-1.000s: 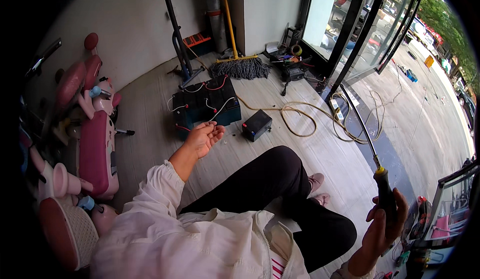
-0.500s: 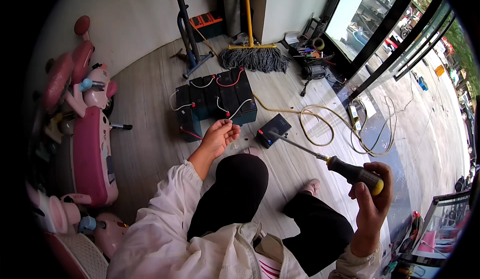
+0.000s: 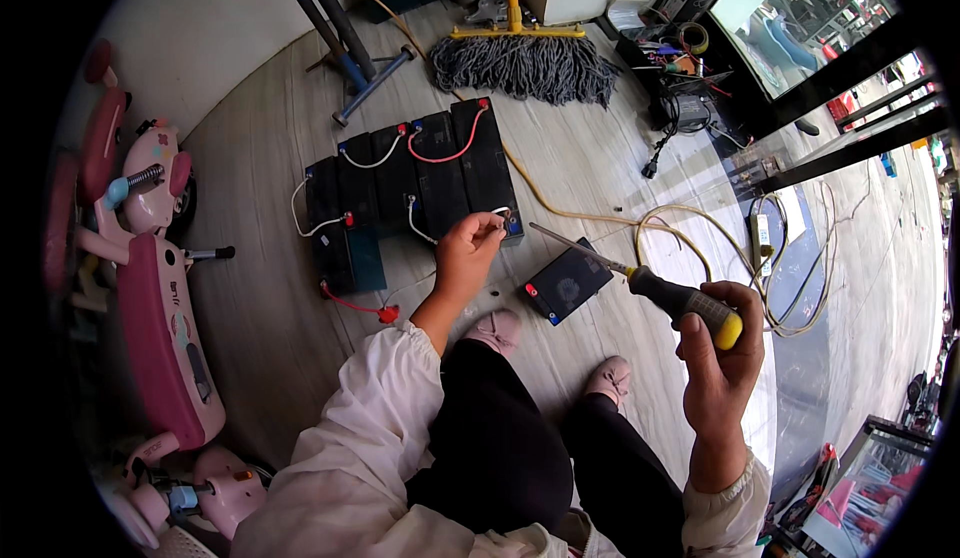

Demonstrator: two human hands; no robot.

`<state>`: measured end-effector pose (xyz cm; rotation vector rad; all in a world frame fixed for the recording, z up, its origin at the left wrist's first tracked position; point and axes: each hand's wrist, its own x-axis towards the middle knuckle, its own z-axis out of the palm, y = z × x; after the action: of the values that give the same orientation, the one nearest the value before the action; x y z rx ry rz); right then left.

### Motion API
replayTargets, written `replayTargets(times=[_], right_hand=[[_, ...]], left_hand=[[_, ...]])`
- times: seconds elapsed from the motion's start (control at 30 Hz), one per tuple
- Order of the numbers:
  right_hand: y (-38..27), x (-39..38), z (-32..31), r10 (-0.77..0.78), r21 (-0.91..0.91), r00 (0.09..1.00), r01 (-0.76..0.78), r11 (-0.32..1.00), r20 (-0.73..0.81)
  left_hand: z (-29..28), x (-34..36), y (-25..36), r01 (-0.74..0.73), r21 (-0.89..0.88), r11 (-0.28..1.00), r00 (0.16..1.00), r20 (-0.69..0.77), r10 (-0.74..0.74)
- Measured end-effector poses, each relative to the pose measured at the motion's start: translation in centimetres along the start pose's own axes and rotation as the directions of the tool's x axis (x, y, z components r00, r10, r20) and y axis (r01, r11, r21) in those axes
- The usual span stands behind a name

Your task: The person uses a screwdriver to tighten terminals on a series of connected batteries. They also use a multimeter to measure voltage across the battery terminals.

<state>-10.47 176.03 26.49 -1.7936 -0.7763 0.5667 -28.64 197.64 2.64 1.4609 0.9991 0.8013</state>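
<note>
Five black batteries [image 3: 435, 163] stand together on the floor, linked by short white wires [image 3: 410, 216] and red wires [image 3: 450, 158]. My left hand [image 3: 468, 258] is closed in a pinch at the near corner of the rightmost battery, beside a white wire's end; what the fingertips hold is hidden. My right hand [image 3: 722, 358] grips a screwdriver [image 3: 680, 303] by its black and yellow handle. Its long shaft points left, the tip close to that same corner. Under the shaft lies a separate black battery [image 3: 568, 283] with red and blue terminals.
A yellow cable [image 3: 560, 216] with a power strip [image 3: 762, 243] coils at the right. Behind the batteries are a grey mop [image 3: 525, 63] and a blue metal stand [image 3: 365, 83]. Pink children's ride-ons [image 3: 160, 338] line the left wall. Tools and an adapter [image 3: 685, 110] sit by the glass door.
My left hand has moved right and up to the rightmost battery's corner. The screwdriver has come left, its tip nearer that corner. The view has shifted closer to the batteries.
</note>
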Motion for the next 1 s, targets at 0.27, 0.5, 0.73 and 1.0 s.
replayTargets(times=[0.27,0.5,0.73,1.0], right_hand=[[2.4,3.6,2.5,-0.053,-0.03,0.994,0.056,0.998,0.092],[3.2,3.7,2.8,-0.043,-0.047,0.997,0.046,0.998,0.059],[2.9,3.5,2.9,-0.031,-0.074,0.998,0.036,0.997,0.063],[2.9,3.8,3.4,0.1,-0.002,0.995,-0.1,0.995,0.018]], left_hand=[[0.5,1.8,0.9,-0.189,0.228,0.955,0.982,0.043,0.184],[0.6,1.7,1.7,-0.208,0.253,0.945,0.978,0.063,0.199],[0.6,1.4,2.1,-0.257,0.245,0.935,0.966,0.078,0.245],[0.1,1.4,2.0,-0.353,0.353,0.866,0.936,0.148,0.321]])
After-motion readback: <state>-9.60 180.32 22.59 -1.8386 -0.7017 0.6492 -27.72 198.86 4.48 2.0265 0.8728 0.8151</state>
